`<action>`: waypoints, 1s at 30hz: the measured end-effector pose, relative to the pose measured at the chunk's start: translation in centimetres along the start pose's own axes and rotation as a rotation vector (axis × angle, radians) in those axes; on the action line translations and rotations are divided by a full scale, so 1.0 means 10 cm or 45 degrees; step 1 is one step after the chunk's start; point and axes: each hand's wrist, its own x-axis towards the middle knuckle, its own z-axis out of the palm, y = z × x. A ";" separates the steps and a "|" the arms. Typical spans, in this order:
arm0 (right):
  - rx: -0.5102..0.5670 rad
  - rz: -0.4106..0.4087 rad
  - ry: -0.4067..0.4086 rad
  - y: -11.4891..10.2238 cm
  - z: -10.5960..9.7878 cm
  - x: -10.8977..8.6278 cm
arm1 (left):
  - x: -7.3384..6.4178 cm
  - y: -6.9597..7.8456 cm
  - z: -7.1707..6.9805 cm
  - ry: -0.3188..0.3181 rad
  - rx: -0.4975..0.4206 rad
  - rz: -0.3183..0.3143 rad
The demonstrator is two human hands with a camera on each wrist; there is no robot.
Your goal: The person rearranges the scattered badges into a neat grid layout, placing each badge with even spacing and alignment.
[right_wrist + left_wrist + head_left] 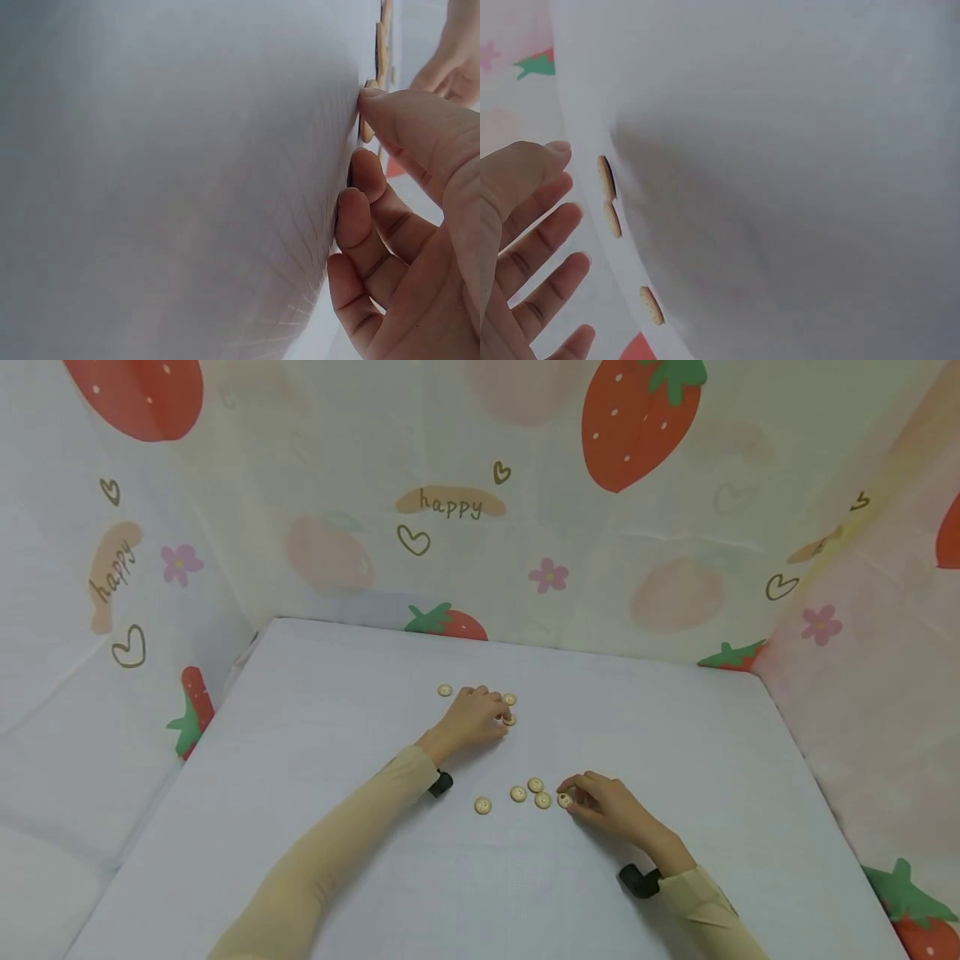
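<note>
Flat, round tan discs with dark marks in the middle, like large wooden buttons, lie on the white table. My right hand (611,806) pinches the rightmost tan disc (566,801) between thumb and fingers, low at the table. In the right wrist view the thumb (397,112) touches this disc (367,127). Farther back, my left hand (472,718) hovers by a second disc (510,720), with another disc (510,699) just behind it. In the left wrist view, its fingers (547,232) are spread and loosely bent, apart from the discs (606,178).
Left of the right hand lie several more discs (518,793), one (483,806) a little apart. A single disc (445,690) sits beyond the left hand. Strawberry-printed cloth (360,460) hangs behind and at both sides of the white table (675,735).
</note>
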 end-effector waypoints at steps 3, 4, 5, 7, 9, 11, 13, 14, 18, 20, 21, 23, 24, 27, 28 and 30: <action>-0.001 -0.004 0.002 0.00 0.00 0.00 | -0.06 0.01 0.00 0.015 -0.018 0.016; 0.002 -0.004 0.003 0.00 0.00 0.00 | -0.08 0.01 0.01 0.021 -0.011 0.023; 0.004 -0.004 0.002 0.00 0.00 0.00 | -0.10 0.01 0.01 0.028 -0.004 0.027; 0.009 -0.004 0.001 0.00 0.00 0.00 | -0.14 0.01 0.02 0.034 -0.001 0.038; 0.013 -0.003 0.000 0.01 0.00 0.00 | -0.18 0.02 0.02 0.038 0.009 0.049; 0.014 -0.002 0.002 0.02 0.01 0.00 | -0.23 0.03 0.01 0.038 -0.003 0.056; 0.017 0.001 0.003 0.02 0.01 0.00 | -0.27 0.04 0.02 0.030 -0.004 0.058; 0.018 0.000 0.005 0.02 0.01 0.00 | -0.29 0.05 0.02 0.027 -0.009 0.057; 0.023 0.003 0.004 0.00 0.01 0.00 | -0.38 0.06 0.03 0.017 -0.029 0.066; 0.022 0.003 0.004 0.00 0.01 -0.01 | -0.43 0.07 0.03 0.019 -0.043 0.080; 0.023 0.005 0.004 0.00 0.01 -0.01 | -0.45 0.08 0.03 0.022 -0.047 0.087; 0.014 0.004 0.008 0.00 0.02 -0.01 | -0.50 0.08 0.03 0.040 -0.060 0.107; 0.012 0.002 0.012 0.01 0.02 -0.01 | -0.52 0.09 0.02 0.046 -0.070 0.115; -0.005 -0.006 0.030 0.01 0.03 -0.01 | -0.60 0.11 0.00 0.073 -0.080 0.134; -0.011 -0.011 0.037 0.01 0.03 -0.01 | -0.62 0.12 -0.01 0.078 -0.087 0.139; -0.015 -0.019 0.049 0.02 0.04 -0.02 | -0.66 0.12 -0.01 0.068 -0.093 0.133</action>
